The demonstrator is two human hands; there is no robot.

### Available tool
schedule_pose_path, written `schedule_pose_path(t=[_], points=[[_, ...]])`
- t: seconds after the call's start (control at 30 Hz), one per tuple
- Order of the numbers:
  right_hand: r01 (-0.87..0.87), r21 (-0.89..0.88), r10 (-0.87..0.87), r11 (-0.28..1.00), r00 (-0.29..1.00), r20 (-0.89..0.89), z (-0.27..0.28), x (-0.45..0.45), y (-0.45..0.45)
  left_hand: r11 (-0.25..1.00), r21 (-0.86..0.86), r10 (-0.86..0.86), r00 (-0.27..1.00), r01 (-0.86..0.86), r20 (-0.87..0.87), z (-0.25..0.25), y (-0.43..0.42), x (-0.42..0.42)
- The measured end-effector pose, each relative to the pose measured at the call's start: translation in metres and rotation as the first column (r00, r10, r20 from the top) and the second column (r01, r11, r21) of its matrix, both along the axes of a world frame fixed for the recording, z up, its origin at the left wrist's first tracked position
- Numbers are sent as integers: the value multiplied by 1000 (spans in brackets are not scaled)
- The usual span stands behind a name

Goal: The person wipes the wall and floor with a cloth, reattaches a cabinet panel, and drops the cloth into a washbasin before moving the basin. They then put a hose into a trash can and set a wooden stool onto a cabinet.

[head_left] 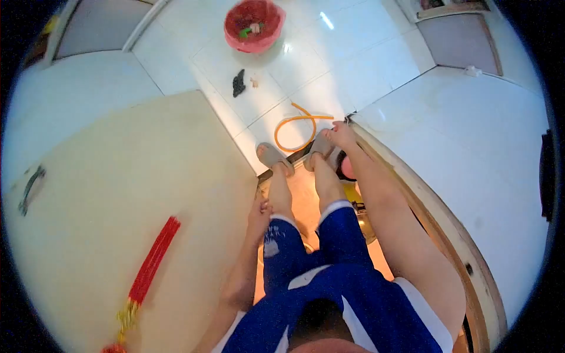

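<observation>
My right hand (341, 136) reaches forward beside the door frame, its fingers bent together over my right slipper (319, 143). Its fingertips appear close to one end of an orange hose (296, 119), which curls in a loop on the tiles. Whether they touch the hose, or hold anything, I cannot make out. My left hand (259, 217) hangs by the left leg of my blue shorts (283, 250), fingers curled in and nothing visible in them. My left slipper (273, 157) stands at the threshold beside the hose.
A red basin (255, 26) with green and pale bits inside stands on the tiled floor ahead. Nearer lie a dark scrap (238, 83) and a small pale piece (254, 83). On the left is a beige door (159, 170) with a handle (30, 190) and a red tassel (154, 259).
</observation>
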State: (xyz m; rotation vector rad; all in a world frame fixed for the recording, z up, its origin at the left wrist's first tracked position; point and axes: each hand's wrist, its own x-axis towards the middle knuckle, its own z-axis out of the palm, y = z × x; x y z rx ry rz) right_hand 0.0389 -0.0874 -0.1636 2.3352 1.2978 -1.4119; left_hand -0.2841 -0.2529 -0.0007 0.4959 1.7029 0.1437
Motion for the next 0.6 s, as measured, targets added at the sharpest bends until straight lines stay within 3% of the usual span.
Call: schedule_pose_path(t=[0.03,0.13,0.23,0.3,0.37,0.4,0.5,0.6], points=[[-6,-24,7,1000,1000,2,-18,-6,1,999,-19,51,999,-50,6,-12,-12,1],[-301,157,289,941,953,94,-93,-24,2,975,-120,181,981,-189,-71,-32,-30,1],[-446,49,443,894,894,61,-169,-53,6,968,-152,182,975,-200,-125,-56,-69,0],[-539,42,539,842,842,13,-196,-74,6,932,-263,223,966,-250,-129,-46,-58,7],[-696,176,684,696,718,134,-245,-92,0,885,-271,347,925,-378,-155,-49,-61,7],[-703,177,693,689,710,122,-266,-99,-2,830,-271,455,873,-487,-175,-50,-64,6],[-800,134,764,585,599,239,-313,-118,-8,758,-227,566,790,-611,-238,-48,-75,-1],[-844,76,791,531,526,311,-339,-131,-16,757,-195,567,775,-624,-281,-48,-67,-6]])
